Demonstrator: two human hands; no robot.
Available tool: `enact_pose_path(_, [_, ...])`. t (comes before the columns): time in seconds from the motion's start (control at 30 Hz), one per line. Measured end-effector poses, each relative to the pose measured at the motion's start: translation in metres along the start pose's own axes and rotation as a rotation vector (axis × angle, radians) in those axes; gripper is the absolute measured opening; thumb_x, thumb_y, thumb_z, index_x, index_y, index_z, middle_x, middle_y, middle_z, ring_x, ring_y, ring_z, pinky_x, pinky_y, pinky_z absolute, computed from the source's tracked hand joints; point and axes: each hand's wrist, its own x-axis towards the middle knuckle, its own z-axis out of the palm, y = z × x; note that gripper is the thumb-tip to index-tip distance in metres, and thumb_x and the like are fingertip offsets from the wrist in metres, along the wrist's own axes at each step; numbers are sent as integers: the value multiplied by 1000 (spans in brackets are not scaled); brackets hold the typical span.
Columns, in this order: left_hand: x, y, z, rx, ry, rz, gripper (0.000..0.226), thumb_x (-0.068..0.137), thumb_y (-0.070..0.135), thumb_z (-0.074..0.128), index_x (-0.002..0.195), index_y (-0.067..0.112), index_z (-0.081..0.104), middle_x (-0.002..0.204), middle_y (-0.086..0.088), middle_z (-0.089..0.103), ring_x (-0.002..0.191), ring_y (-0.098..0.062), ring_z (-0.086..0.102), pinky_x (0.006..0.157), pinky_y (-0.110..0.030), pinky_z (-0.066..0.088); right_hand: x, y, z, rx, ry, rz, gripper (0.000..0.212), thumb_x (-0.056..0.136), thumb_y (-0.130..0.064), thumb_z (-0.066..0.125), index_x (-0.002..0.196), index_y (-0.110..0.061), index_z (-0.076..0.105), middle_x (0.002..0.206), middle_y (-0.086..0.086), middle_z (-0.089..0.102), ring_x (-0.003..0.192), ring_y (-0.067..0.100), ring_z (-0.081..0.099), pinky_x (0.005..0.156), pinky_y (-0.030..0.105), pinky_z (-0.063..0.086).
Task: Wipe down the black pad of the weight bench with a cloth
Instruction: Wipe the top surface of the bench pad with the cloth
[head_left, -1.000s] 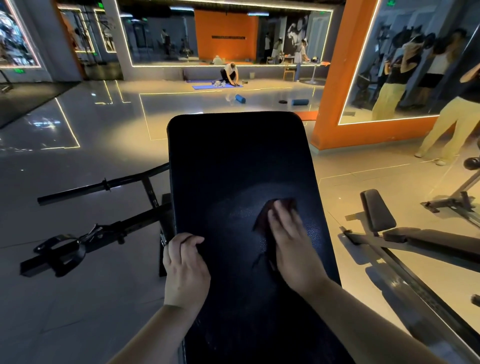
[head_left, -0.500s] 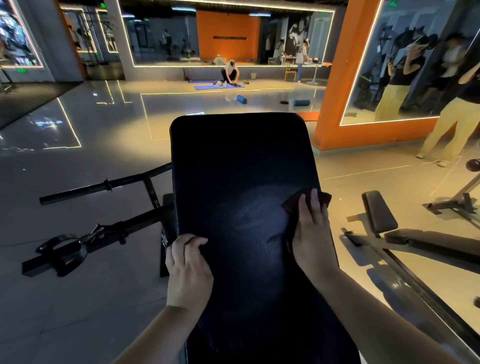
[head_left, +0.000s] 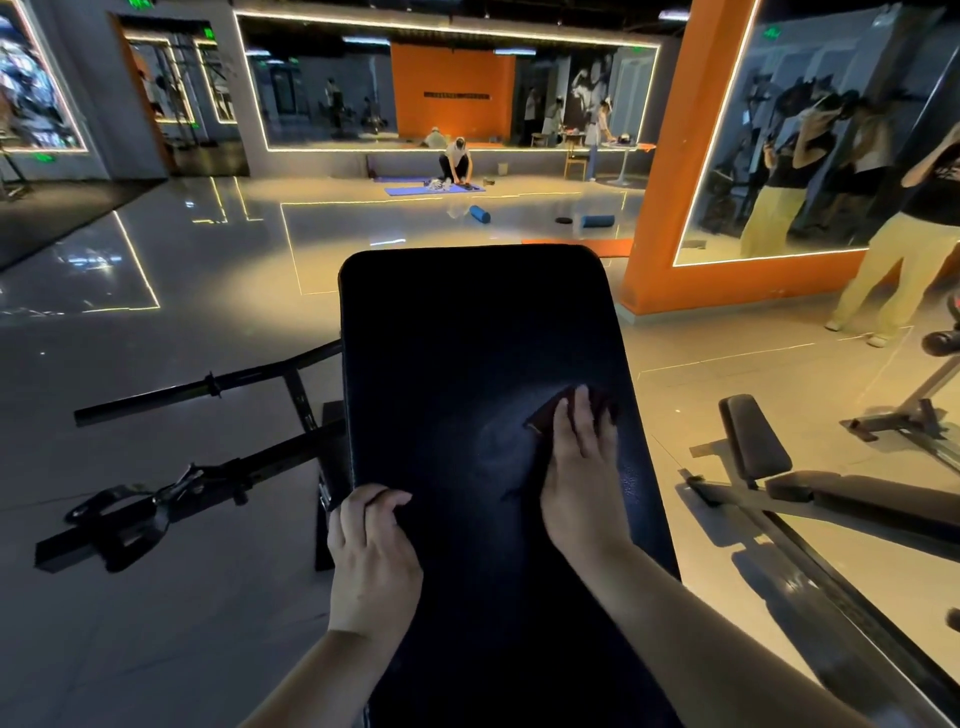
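Observation:
The black pad (head_left: 467, 332) of the weight bench runs away from me, long and rounded at its far end. My right hand (head_left: 582, 478) lies flat on a dark reddish cloth (head_left: 545, 415) and presses it onto the pad's right half, a little past the middle. Most of the cloth is hidden under the palm; only its far edge shows beyond the fingers. My left hand (head_left: 371, 551) grips the pad's left edge with curled fingers. A faint dull smear shows on the pad just left of the cloth.
The bench's black frame and bar (head_left: 208, 389) stick out on the floor at left. Another bench (head_left: 810, 483) stands close at right. An orange pillar (head_left: 670, 208) with a mirror rises behind it. Other people are farther off, one crouched at a blue mat (head_left: 415, 190).
My right hand swept the cloth from the pad's middle out to its right edge, then came slightly back inward. My left hand kept its grip on the left edge.

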Motion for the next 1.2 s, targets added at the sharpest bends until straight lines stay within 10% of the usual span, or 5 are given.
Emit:
enact_pose_path(0.2, [2,-1,-2,-47,7,4,37,86,-5,40,116,12,52,118,-8,45,105,-21,42,106,-45,35,-41,-11,12,-86,-267,-666,70,92,-6,40,160,-19,27,170,-11,2,157,22,1,123,29,0])
enact_pose_path(0.47, [1,0,-1,-24,-5,2,38,85,-2,33,114,6,56,118,-9,45,103,-22,44,104,-49,39,13,4,-3,20,0,-15,67,104,-7,40,163,-22,11,168,-14,-13,156,29,-10,125,43,2])
enact_pose_path(0.67, [1,-2,-1,-55,-5,-10,38,83,-4,38,116,8,54,120,-8,43,104,-21,41,106,-42,31,-37,23,6,-235,-374,-907,65,94,-18,39,158,-23,33,169,-6,18,156,26,11,127,38,9])
enact_pose_path(0.9, [1,2,-3,-49,5,-24,39,80,-10,43,112,4,59,119,-9,45,106,-8,31,103,-38,32,-7,27,-17,-171,-62,-182,83,91,-4,57,161,-31,20,166,-11,9,143,29,15,121,53,28])
enact_pose_path(1.2, [2,1,-2,-27,10,-31,37,82,-6,41,111,7,59,119,-5,43,105,-14,36,105,-41,32,-18,47,-9,-245,-268,-796,81,86,-2,53,158,-33,31,169,-14,14,155,16,12,122,30,16])
